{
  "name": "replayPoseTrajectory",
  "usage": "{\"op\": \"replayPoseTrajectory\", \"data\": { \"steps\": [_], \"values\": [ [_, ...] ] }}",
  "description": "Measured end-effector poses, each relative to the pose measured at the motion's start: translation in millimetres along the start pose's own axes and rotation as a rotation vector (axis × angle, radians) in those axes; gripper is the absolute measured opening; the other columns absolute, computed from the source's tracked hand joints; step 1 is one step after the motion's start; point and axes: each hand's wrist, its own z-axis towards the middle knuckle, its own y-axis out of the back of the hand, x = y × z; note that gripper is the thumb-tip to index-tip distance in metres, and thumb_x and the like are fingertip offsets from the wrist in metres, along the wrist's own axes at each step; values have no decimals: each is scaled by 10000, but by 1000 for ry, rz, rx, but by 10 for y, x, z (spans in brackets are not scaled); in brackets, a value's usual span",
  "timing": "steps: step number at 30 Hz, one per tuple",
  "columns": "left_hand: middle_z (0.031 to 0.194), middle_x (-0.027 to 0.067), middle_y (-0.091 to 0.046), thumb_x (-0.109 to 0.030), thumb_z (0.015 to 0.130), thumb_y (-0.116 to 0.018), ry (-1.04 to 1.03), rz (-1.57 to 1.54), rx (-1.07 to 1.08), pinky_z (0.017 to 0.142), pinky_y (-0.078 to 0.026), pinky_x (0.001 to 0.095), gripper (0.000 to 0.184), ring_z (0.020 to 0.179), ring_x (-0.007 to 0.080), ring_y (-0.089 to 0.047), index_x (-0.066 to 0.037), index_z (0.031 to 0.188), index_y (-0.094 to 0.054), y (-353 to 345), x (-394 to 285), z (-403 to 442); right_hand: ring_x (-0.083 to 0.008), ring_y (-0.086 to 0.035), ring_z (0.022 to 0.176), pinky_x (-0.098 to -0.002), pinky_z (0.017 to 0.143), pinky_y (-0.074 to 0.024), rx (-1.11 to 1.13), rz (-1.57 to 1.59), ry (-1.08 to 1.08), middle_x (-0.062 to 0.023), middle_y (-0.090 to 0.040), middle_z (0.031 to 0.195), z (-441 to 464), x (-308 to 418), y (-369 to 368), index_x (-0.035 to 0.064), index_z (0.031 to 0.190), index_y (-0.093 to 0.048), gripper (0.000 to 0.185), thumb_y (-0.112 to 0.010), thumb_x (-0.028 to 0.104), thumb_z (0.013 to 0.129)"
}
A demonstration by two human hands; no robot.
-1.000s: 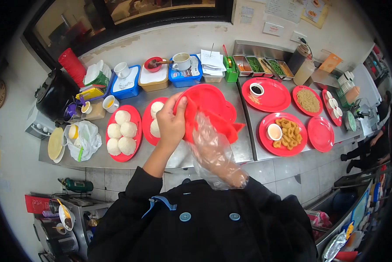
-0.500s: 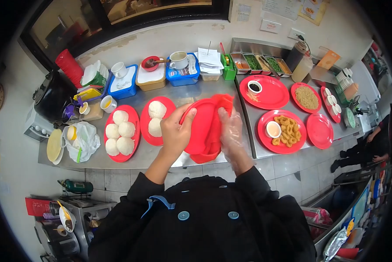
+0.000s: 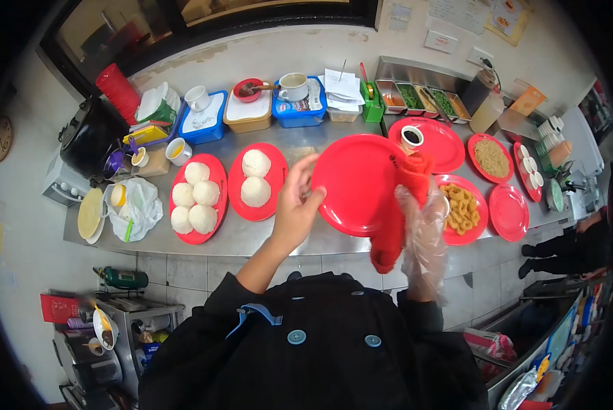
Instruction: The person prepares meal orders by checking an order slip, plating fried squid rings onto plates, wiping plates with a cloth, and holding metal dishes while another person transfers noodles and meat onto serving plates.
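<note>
My bare left hand [image 3: 297, 208] grips the left rim of a round red plate [image 3: 355, 183], tilted up so that its inner face shows. In a clear plastic glove, my right hand [image 3: 424, 229] holds a bunched red cloth [image 3: 389, 240] against the plate's right rim. Part of the cloth hangs below the rim, and some gloved fingers are hidden behind it. Left of the plate, a red oval plate [image 3: 271, 211] carries two rice mounds [image 3: 256, 178]. Close behind my right hand is a red plate of golden fried rings [image 3: 462, 208].
Another red oval plate [image 3: 214, 234] holds several rice mounds. Along the wall stand blue tubs [image 3: 204, 123], mugs and a rack of topping trays [image 3: 415, 102]. Noodles [image 3: 489, 154] and a bare red plate [image 3: 509, 212] lie to the right. A person [image 3: 566, 242] is at the far right.
The plate has turned to face me more fully and moved slightly right. My right hand and the cloth have shifted right, to the plate's far rim. My left hand keeps the left rim.
</note>
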Motion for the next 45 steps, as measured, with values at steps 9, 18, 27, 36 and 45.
{"op": "replayPoseTrajectory", "data": {
  "steps": [9, 18, 27, 36, 45],
  "values": [
    [925, 79, -628, 85, 781, -440, -41, -85, -56, 704, -456, 209, 308, 809, 87, -583, 64, 1066, -555, -87, -358, 121, -58, -513, 735, -199, 659, -427, 60, -162, 223, -11, -544, 832, -207, 136, -43, 0, 1056, -538, 263, -550, -53, 799],
    [870, 67, -632, 95, 770, -416, -268, -49, -138, 644, -443, 187, 304, 740, 62, -569, 84, 1033, -567, -99, -289, 64, -67, -505, 680, -194, 572, -417, 98, -276, 438, -10, -529, 837, -252, 108, -23, -1, 1053, -541, 295, -559, -69, 766],
    [906, 92, -636, 87, 769, -398, -322, 57, -140, 668, -432, 192, 328, 763, 77, -574, 91, 1053, -561, -23, -273, -2, -88, -537, 711, -217, 657, -439, 105, -254, 377, -30, -563, 799, -314, 154, -71, -20, 1037, -538, 307, -504, -104, 744],
    [899, 87, -626, 67, 788, -440, -382, 101, -172, 657, -422, 181, 284, 767, 71, -564, 95, 1050, -548, -26, -302, -29, -105, -531, 674, -215, 569, -433, 70, -339, 482, -51, -525, 849, -335, 176, -106, -16, 996, -554, 254, -575, -60, 747],
    [927, 93, -615, 99, 752, -420, -407, 96, -185, 685, -435, 189, 322, 816, 92, -571, 100, 1051, -540, -33, -292, -14, -97, -548, 703, -228, 642, -442, 81, -331, 442, -59, -578, 806, -347, 202, -123, -32, 1007, -542, 273, -522, -92, 742]
  ]
}}
